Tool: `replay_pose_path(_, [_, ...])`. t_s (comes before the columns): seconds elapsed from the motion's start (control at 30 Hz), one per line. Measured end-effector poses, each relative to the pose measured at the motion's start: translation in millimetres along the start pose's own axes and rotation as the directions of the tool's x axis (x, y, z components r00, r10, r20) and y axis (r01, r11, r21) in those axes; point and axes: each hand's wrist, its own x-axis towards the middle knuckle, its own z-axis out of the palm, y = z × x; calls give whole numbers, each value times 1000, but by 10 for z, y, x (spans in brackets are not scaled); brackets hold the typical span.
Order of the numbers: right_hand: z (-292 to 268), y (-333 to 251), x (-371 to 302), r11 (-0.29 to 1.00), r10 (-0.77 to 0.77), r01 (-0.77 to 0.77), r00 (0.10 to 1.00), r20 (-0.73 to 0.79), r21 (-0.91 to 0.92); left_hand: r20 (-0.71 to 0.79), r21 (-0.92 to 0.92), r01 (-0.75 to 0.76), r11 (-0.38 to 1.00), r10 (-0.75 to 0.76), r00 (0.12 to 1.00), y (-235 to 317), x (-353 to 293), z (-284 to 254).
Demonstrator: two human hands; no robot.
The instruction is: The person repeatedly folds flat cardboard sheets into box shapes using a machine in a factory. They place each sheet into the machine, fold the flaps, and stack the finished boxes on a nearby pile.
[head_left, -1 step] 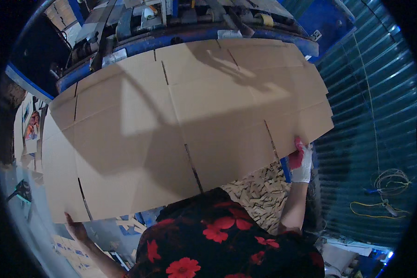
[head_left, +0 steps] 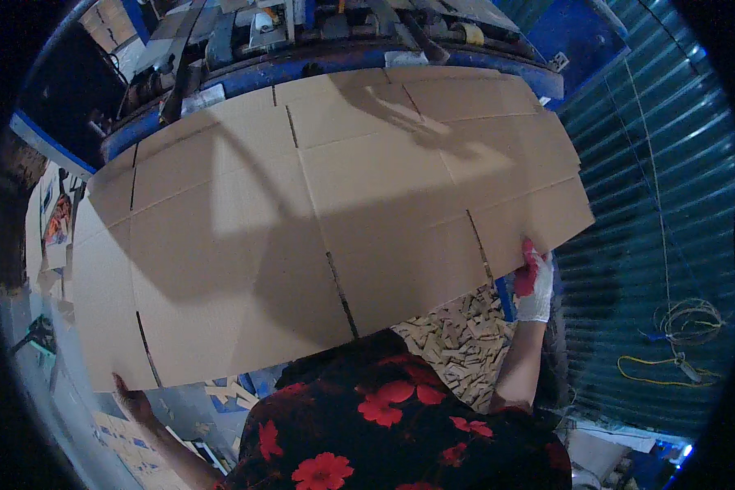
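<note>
While the right grip (head_left: 534, 284), gloved in white and red, pinched the near edge of a slotted cardboard sheet (head_left: 245, 237) at about four o'clock, the bare left grip (head_left: 131, 400) held its near corner at eight, partly hidden beneath it. That sheet spread across the middle, from nine o'clock to three. Farther out, scrap pieces (head_left: 459, 336) lay heaped at five, a blue machine (head_left: 261, 74) stood at twelve, and a green corrugated wall (head_left: 629, 188) rose at three.
</note>
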Motion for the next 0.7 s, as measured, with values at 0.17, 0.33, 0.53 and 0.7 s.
replay_pose_path(0.17, [106,-378,-86,959,-244,217,960,-139,-184,-73,322,-205,924,240,968,220,-312,510])
replay_pose_path(0.33, [288,-382,-388,815,-266,277,959,96,-509,436,759,-557,338,371,820,196,-726,1113])
replay_pose_path(0.53, [977,-259,-605,-124,-57,909,393,918,-397,775,531,-675,512,29,632,-189,-1403,2550])
replay_pose_path(0.7, [1176,-280,-618,-184,45,956,241,970,-229,886,374,-902,-216,-204,417,-206,-1677,3076])
